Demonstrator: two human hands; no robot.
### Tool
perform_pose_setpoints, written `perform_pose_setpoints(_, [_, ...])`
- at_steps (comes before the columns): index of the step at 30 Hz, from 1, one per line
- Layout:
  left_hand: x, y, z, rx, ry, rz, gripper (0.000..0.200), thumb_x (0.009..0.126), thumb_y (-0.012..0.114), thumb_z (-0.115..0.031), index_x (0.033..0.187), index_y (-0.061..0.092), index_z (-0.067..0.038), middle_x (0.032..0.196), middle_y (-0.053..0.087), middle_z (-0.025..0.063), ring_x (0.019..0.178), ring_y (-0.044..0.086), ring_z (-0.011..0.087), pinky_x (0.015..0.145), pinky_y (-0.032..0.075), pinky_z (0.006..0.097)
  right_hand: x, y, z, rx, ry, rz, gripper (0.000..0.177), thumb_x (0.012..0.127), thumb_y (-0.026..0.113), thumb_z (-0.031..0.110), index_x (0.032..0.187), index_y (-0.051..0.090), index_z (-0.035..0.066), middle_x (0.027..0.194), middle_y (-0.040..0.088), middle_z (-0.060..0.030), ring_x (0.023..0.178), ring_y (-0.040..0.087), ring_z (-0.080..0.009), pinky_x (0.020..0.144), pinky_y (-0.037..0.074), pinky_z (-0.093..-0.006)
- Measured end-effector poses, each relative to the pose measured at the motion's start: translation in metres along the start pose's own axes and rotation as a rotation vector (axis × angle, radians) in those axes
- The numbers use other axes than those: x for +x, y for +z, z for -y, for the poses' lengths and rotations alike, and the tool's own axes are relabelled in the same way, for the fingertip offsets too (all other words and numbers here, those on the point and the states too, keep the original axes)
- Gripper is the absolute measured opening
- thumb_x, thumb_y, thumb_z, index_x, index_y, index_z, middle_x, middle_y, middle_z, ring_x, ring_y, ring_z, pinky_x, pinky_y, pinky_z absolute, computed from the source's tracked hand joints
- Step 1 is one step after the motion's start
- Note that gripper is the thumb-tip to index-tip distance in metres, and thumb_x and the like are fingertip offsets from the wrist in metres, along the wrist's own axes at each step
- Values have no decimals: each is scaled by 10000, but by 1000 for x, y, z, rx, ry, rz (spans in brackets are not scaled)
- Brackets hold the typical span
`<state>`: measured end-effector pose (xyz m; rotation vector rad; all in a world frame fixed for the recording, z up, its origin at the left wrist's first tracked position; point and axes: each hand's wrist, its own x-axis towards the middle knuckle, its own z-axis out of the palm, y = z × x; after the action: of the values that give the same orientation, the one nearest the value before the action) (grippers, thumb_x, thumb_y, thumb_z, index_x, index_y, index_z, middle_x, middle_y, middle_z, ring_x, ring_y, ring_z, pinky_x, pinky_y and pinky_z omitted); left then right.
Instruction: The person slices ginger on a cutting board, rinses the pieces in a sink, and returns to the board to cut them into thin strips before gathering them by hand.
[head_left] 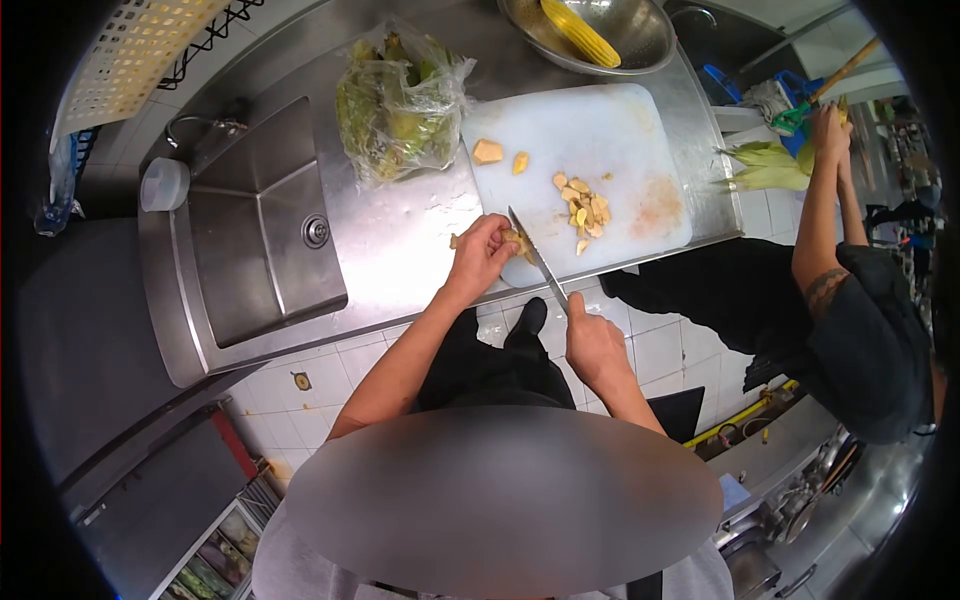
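Note:
My left hand (pixel 480 255) holds a piece of ginger (pixel 521 244) at the near left corner of the white cutting board (pixel 640 130). In my right hand (pixel 596 345) is the handle of a knife (pixel 537 253), its blade slanting up and left beside the ginger. To the right on the board lies a pile of small cut ginger pieces (pixel 585 208). Two larger chunks, a pale one (pixel 487 151) and a yellower one (pixel 520 162), sit near the board's left edge.
Left of the board is a plastic bag of green corn (pixel 400 110), then a steel sink (pixel 255 220). A metal bowl (pixel 640 30) holds a yellow corn cob (pixel 582 33). At right, a co-worker's hands (pixel 830 135) are near corn husks (pixel 765 166).

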<state>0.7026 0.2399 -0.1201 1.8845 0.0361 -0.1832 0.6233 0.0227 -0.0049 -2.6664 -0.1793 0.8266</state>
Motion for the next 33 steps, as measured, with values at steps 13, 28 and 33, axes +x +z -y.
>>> perform_pose_setpoints(13, [5,-1,0,9,-22,29,279,853,789,22,1086,636,6,875,574,69,707,562,157,658,519,315,44,27,0,-37,-44,-64,262,911,535,11,1163,463,4,849,720,-276,855,724,-479,738,569,-569])
perform_pose_setpoints(28, [-1,-3,2,271,167,-109,432,828,761,-59,1244,692,29,1060,646,127,790,641,205,751,548,329,56,-1,-25,31,-54,-203,233,1012,537,109,1204,469,-4,751,685,-287,742,678,-514,688,519,-630])
perform_pose_setpoints(33, [18,-12,1,-104,-240,16,470,867,766,-86,1244,656,171,958,653,112,776,685,130,654,550,300,41,3,-16,-63,-61,-111,232,923,564,32,1139,479,16,776,707,-254,760,707,-479,688,554,-581])
